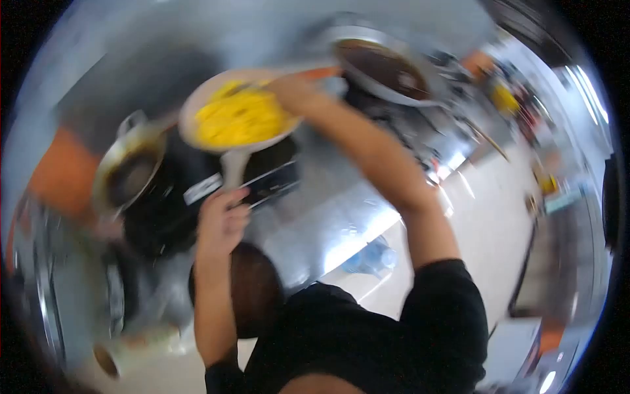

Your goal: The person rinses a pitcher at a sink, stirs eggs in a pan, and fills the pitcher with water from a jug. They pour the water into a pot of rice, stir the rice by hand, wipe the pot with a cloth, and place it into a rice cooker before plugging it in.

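Note:
A light-coloured frying pan (190, 125) holds chopped-looking yellow food, probably scrambled egg (243, 121). My left hand (223, 220) is closed round the pan's pale handle (234, 169), on the near side. Over the right part of the pan, my right hand (292, 95) is closed and smeared by motion. A thin dark shape, perhaps a utensil's end, runs from it into the yellow food; its kind is too blurred to tell. Beneath the pan is a black cooktop (279, 174).
A large pot of dark brown liquid (384, 69) stands at the back right. To the left sits a smaller metal pan (105, 174) with brown residue. A round brown-topped item (254, 289) is beside my left forearm. A blue-tinted clear bottle (371, 257) lies below the counter edge.

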Demonstrator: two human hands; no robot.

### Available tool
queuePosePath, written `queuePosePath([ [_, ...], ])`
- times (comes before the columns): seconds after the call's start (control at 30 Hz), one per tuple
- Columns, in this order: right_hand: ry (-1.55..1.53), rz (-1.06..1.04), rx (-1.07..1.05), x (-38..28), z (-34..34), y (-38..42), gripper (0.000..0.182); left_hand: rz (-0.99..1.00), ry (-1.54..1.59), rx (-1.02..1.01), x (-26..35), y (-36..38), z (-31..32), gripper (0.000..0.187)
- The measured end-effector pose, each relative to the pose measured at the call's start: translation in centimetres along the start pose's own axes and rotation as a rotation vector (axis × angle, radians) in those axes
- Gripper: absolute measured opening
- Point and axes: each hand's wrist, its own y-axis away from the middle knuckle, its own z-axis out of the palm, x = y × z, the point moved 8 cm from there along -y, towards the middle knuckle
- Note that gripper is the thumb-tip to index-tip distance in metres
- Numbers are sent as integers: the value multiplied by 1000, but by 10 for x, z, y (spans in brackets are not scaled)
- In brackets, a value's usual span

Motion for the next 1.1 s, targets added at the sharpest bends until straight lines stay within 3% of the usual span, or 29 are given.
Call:
queuePosePath([
  [0.03, 147, -2, 90, -21, 8, 1, 25, -35, 2, -24, -3, -3, -4, 11],
  [0.07, 96, -63, -86, -55, -35, 29, 23, -14, -7, -34, 0, -4, 2, 12],
  [0.1, 85, -53, -136, -42, -17, 24, 23, 14, -10, -29, 2, -6, 5, 13],
  [0.13, 144, -84, -288, -40, -44, 34, 25, -17, -26, -66, -4, -15, 10, 13],
  [0.17, 151, -60, -291, -36, -83, 38, 25, -35, 16, -82, -6, -21, 8, 14],
  [0.23, 54, 84, -487, -30, -135, 62, 27, -43, 44, -101, -5, -18, 8, 14],
  [0.3, 67, 61, -498, -26, -143, 69, 30, -36, 35, -90, -7, -17, 11, 14],
  [0.37, 85, -166, -597, -48, -126, 84, 31, -25, 20, -118, -9, -15, 17, 13],
  [0.4, 87, -106, -390, -59, -119, 93, 29, -23, 12, -99, -9, -14, 15, 14],
  [0.47, -108, 114, -212, -80, -92, 96, 22, -11, -1, -82, -9, -16, 13, 14],
  [0.57, -112, 195, -20, -86, -45, 77, 19, 17, -41, -128, -8, -18, 16, 12],
  [0.6, -36, -29, 408, -80, -55, 83, 18, 28, -66, -113, -8, -17, 12, 12],
  [0.63, 89, -38, 593, -47, -29, 60, 17, 8, -15, -74, -12, -15, 12, 11],
  [0.67, 22, 186, -212, -23, -23, 32, 20, -44, 13, -113, -15, -17, 10, 10],
  [0.7, -49, 264, -308, -3, -30, 32, 23, -134, 80, -70, -20, -19, 0, 9],
  [0.73, 36, 26, -281, -2, -42, 28, 23, -90, 56, -62, -20, -25, -6, 9],
  [0.77, -68, 175, -338, 0, -69, 31, 32, -41, 16, -47, -17, -21, 0, 11],
  [0.87, 72, 77, -323, -37, -62, 21, 37, 21, 8, -74, -9, -12, 11, 8],
  [0.97, 115, 8, -196, -62, -31, 20, 26, 36, 15, -78, -8, -13, 16, 7],
  [1.07, 165, -132, -314, -62, -74, 32, 27, 33, 13, -72, -9, -12, 13, 7],
  [1.1, 43, -96, -326, -42, -87, 37, 34, 24, 1, -79, -8, -12, 13, 7],
])
